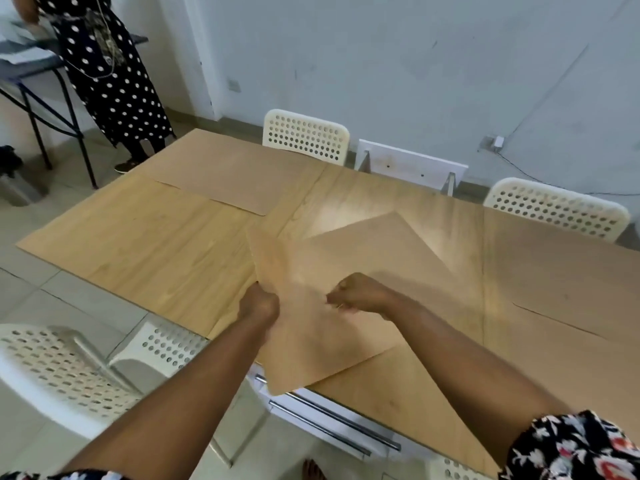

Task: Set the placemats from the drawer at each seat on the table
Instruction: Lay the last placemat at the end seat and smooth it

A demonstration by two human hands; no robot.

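A tan placemat [353,292] lies askew over the near edge of the wooden table [138,244], one corner hanging past the edge above the drawer handles [332,420]. My left hand [259,304] is shut on its left edge, which curls upward and is blurred. My right hand [360,294] rests on the mat's middle with fingers curled; its grip is unclear. Another placemat [228,171] lies flat at the far left seat. A third placemat [568,282] lies flat at the right.
White perforated chairs stand at the far side [306,135], far right [557,209] and near left [59,368]. A person in a dotted dress [104,71] stands at the back left beside a dark folding table [31,64]. A white board [412,164] leans on the wall.
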